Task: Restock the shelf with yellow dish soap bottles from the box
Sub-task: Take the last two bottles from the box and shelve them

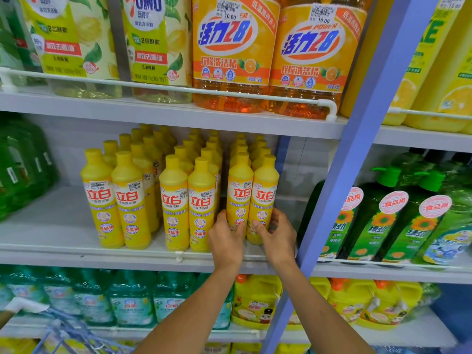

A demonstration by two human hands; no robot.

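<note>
Yellow dish soap bottles (178, 190) are standing on the shelf (51, 226), running back from the hands in 3 double files. The box is not showing anywhere in view. Beyond the right hand (279, 237) a blue upright (344, 200) is closing off the bay, with bare shelf lying between it and that hand. The left hand (224, 240) is wrapping fingers and thumb round the lower part of the left bottle (239, 190). The right hand is gripping the right bottle (264, 187) low down in the same way, thumb in front and fingers curling behind. These 2 bottles are touching each other and heading the file directly beyond the knuckles.

The trouble, I judge, is lying mostly in that low grip. Pushing at the bases could be tipping the tall pair back into the file behind and knocking it over like skittles. Pulling toward the wrists is risking the opposite, since only a thin front rail (180, 254) is guarding the shelf edge just below the hands. The gap just left of the left hand is giving a nudged bottle room to topple sideways.
</note>
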